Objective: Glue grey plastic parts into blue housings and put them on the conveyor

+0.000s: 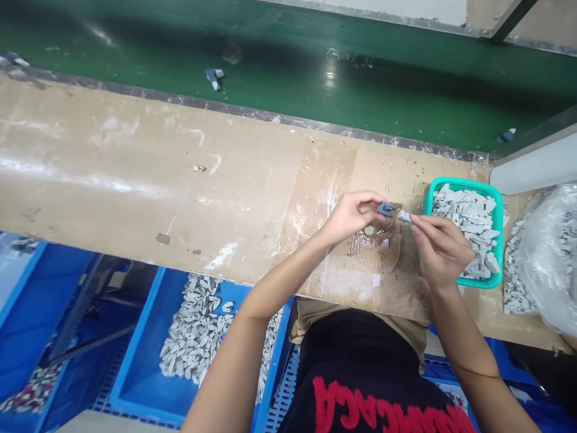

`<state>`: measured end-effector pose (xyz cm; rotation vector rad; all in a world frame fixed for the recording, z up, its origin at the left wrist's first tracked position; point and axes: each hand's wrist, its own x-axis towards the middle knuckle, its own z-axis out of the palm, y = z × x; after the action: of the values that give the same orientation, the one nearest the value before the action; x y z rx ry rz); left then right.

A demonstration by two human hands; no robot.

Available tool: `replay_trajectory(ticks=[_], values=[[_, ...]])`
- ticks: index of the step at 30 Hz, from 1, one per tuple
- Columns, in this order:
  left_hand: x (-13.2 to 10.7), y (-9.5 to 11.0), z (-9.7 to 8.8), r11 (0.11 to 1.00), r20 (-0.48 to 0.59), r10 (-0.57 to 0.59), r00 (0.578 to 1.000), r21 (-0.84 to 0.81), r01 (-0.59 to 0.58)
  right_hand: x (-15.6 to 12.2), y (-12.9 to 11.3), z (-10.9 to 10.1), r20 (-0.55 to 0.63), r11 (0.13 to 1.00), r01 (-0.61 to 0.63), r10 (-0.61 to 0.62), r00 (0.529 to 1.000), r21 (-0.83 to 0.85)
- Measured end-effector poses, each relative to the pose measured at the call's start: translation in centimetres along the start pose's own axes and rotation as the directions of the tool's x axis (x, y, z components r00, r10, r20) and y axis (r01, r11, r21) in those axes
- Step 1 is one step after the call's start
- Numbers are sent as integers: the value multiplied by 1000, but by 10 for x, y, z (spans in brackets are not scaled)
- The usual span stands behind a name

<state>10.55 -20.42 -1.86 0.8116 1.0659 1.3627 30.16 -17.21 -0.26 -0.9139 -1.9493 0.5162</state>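
My left hand is closed in a pinch on a small dark blue-grey piece, held just above the tan worktable. My right hand pinches a small light grey piece right beside it, the two pieces almost touching. Both hands hover over a taped patch of the table with a small round mark. A teal basket full of several light grey pieces sits directly right of my right hand.
A clear plastic bag of grey pieces lies at the far right. Below the table edge, a blue crate holds a heap of grey pieces. A green conveyor belt runs behind the table with a few stray parts.
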Motion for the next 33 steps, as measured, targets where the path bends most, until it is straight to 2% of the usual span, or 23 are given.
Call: replay_trajectory(ticks=[6,12,16,20,25,33], values=[[-5,-4,6,997,32,21,999,70,-24,2,-1,0,35,997,42,-45,998,71],[-8,3,8,989,71,36,997,142,-45,3,2,2,75,992,78,-86,993,103],[-10,3,12,983,29,55,998,172,-60,3,4,1,124,992,79,-91,988,96],[-11,-6,14,978,-30,83,996,193,-75,3,4,0,190,995,75,-85,978,60],[-12,-15,14,948,-74,126,989,303,-98,2,1,4,242,997,50,-62,968,55],[-11,-18,10,914,-48,156,987,385,-126,-1,3,8,291,998,-21,5,957,54]])
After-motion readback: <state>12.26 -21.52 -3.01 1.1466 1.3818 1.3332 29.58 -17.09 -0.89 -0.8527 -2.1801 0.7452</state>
